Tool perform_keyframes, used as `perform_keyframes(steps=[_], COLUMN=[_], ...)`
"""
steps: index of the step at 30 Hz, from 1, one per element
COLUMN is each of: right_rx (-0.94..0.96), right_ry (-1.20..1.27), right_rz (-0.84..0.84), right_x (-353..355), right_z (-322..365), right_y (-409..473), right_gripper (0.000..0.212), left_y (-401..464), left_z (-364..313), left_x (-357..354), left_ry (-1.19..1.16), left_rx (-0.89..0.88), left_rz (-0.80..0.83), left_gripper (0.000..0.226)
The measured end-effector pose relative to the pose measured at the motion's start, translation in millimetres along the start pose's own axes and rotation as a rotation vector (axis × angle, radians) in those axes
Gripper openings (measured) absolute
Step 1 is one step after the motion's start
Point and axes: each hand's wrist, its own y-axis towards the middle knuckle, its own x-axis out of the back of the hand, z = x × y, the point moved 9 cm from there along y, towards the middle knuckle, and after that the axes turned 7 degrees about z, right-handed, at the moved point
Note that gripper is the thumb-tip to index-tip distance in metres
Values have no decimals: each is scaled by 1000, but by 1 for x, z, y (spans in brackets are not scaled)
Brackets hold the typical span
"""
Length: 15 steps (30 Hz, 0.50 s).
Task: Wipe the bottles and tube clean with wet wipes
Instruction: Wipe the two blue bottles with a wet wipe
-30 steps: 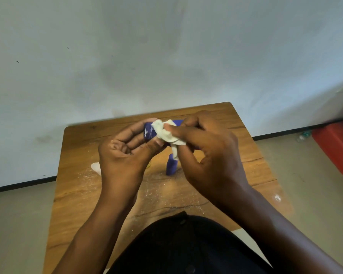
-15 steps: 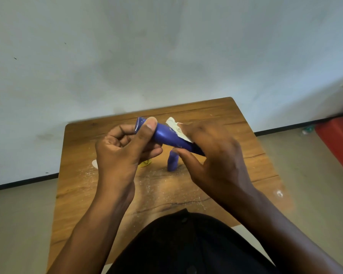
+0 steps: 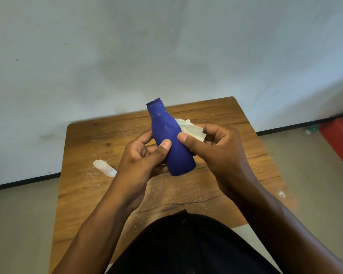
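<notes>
A dark blue plastic bottle [image 3: 171, 142] was being wiped over a small wooden table [image 3: 87, 186]

The person's left hand [image 3: 139, 161] clasped the lower body of the bottle, thumb pressed on its front, and held it above the table with the cap end tilted up and away. The right hand [image 3: 216, 149] pinched a crumpled white wet wipe [image 3: 190, 128] against the bottle's right side, thumb touching the blue plastic. The visible face of the bottle looked nearly free of dust, so this item seemed close to finished. A white object [image 3: 104, 168], perhaps the tube or a spent wipe, lay on the table to the left amid pale powder [image 3: 166, 192]; it could not be told which, nor whether other bottles remained behind the hands
</notes>
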Motion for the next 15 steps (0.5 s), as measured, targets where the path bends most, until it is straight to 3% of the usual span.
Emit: perform_keyframes(steps=[2, 4, 7, 11, 15], right_rx=[14, 99, 337, 615, 677], right_ry=[62, 48, -213, -677, -756], right_rz=[-41, -138, -206, -59, 89], right_x=[6, 16, 15, -28, -48], right_z=[5, 18, 46, 55, 32], right_y=[1, 4, 3, -13, -33], right_gripper=[15, 16, 22, 43, 46], left_y=[1, 1, 3, 5, 4], left_z=[4, 8, 13, 5, -1], left_x=[2, 4, 1, 0, 25], left_ry=[-32, -60, -58, -80, -158], left_rx=[26, 55, 80, 34, -15], left_rz=[-11, -18, 28, 41, -132], left_gripper=[43, 40, 40, 39, 35])
